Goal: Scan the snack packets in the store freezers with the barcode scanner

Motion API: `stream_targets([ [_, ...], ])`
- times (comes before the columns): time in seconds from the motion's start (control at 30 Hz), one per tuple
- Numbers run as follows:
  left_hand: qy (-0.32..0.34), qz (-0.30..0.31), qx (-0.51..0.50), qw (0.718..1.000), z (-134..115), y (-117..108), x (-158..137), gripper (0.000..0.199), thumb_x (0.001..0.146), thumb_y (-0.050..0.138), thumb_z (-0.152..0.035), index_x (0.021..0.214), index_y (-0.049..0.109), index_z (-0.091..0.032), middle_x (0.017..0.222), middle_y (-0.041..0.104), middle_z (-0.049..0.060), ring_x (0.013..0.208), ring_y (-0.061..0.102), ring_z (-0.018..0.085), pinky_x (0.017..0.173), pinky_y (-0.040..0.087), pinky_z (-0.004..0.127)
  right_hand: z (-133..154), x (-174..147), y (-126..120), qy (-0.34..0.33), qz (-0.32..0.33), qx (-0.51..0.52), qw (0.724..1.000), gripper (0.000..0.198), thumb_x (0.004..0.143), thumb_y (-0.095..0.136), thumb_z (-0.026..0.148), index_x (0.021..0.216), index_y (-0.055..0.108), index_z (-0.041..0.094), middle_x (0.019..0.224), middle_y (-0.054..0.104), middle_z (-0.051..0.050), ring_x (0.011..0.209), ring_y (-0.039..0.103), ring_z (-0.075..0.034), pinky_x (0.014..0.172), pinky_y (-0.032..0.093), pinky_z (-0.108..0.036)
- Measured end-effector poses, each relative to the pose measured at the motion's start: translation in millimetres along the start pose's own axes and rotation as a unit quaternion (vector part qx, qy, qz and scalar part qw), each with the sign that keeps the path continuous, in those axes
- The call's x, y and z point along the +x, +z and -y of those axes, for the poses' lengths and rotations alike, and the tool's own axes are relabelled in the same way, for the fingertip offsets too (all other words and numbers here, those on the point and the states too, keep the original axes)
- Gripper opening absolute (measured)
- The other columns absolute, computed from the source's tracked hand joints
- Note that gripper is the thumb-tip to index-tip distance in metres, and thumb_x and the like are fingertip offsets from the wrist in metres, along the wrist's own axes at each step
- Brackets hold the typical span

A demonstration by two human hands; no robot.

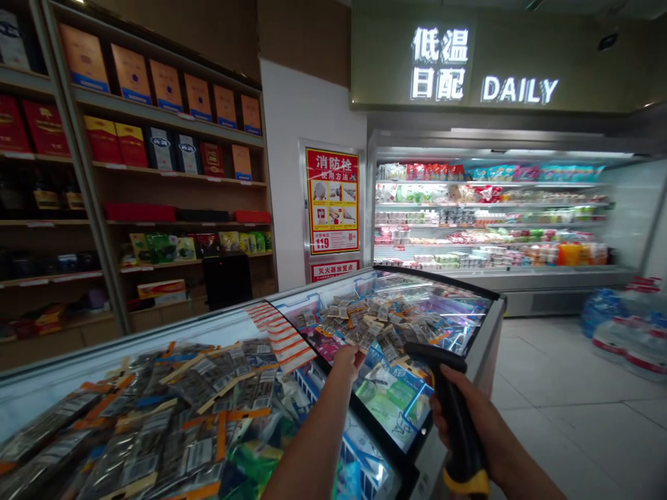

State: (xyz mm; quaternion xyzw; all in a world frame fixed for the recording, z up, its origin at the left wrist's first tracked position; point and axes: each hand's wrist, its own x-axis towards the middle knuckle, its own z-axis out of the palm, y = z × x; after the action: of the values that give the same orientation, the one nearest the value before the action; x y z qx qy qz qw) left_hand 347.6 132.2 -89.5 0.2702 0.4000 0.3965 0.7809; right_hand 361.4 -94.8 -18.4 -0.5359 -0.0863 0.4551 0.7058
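My right hand is wrapped round the handle of a black and yellow barcode scanner, its head pointing left over the freezer. My left hand reaches out over the chest freezer, at the near edge of a pile of small clear packets lying on the glass top. Its fingers are curled, and whatever they hold, if anything, is hidden. More packets with orange edges and barcode labels lie heaped on the left part of the freezer. Between the two heaps is an orange-striped white bag.
The freezer's dark lid frame runs between the heaps. Shelves of boxed goods line the left wall, with a black screen-like object before them. A lit chiller stands behind, and bottled water packs sit on the right floor.
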Motion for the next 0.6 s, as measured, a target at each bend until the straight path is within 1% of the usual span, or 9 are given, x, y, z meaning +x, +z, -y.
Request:
stream_targets([
  [0.1, -0.017, 0.018, -0.031, 0.999, -9, -15, -31, 0.018, 0.066, 0.044, 0.005, 0.062, 0.046, -0.013, 0.052, 0.053, 0.000, 0.046, 0.054, 0.009, 0.049, 0.047, 0.022, -3, -9, 17, -0.017, 0.039, -0.009, 0.999, 0.027, 0.066, 0.053, 0.044, 0.071, 0.049, 0.017, 0.043, 0.050, 0.004, 0.033, 0.045, -0.008, 0.031, 0.035, -0.018],
  [0.2, 0.015, 0.016, -0.089, 0.996, -22, -29, -58, 0.020, 0.066, 0.044, 0.006, 0.063, 0.047, -0.013, 0.053, 0.053, -0.001, 0.046, 0.054, 0.008, 0.051, 0.047, 0.020, -7, -23, 35, -0.021, 0.068, -0.022, 0.997, 0.027, 0.068, 0.051, 0.044, 0.073, 0.048, 0.018, 0.042, 0.049, 0.004, 0.033, 0.044, -0.008, 0.030, 0.034, -0.018],
  [0.3, 0.054, 0.011, -0.129, 0.990, -37, -47, -74, 0.020, 0.067, 0.043, 0.005, 0.061, 0.047, -0.014, 0.052, 0.052, -0.002, 0.046, 0.054, 0.007, 0.052, 0.047, 0.019, -13, -38, 52, -0.019, 0.087, -0.035, 0.995, 0.026, 0.068, 0.051, 0.043, 0.073, 0.048, 0.018, 0.040, 0.047, 0.005, 0.032, 0.043, -0.008, 0.029, 0.032, -0.018],
  [0.43, 0.096, -0.007, -0.154, 0.983, -52, -72, -83, 0.023, 0.066, 0.042, 0.007, 0.058, 0.046, -0.015, 0.054, 0.053, -0.002, 0.046, 0.054, 0.006, 0.054, 0.046, 0.018, -23, -53, 68, -0.034, 0.088, -0.072, 0.993, 0.027, 0.067, 0.052, 0.043, 0.072, 0.048, 0.017, 0.040, 0.047, 0.005, 0.031, 0.043, -0.008, 0.029, 0.032, -0.018],
  [0.6, 0.112, -0.032, -0.183, 0.976, -58, -96, -78, 0.021, 0.066, 0.044, 0.005, 0.064, 0.047, -0.016, 0.056, 0.054, -0.003, 0.047, 0.054, 0.006, 0.053, 0.046, 0.018, -33, -65, 85, -0.042, 0.089, -0.109, 0.989, 0.027, 0.068, 0.049, 0.043, 0.069, 0.048, 0.016, 0.039, 0.047, 0.004, 0.029, 0.042, -0.008, 0.028, 0.032, -0.018],
])
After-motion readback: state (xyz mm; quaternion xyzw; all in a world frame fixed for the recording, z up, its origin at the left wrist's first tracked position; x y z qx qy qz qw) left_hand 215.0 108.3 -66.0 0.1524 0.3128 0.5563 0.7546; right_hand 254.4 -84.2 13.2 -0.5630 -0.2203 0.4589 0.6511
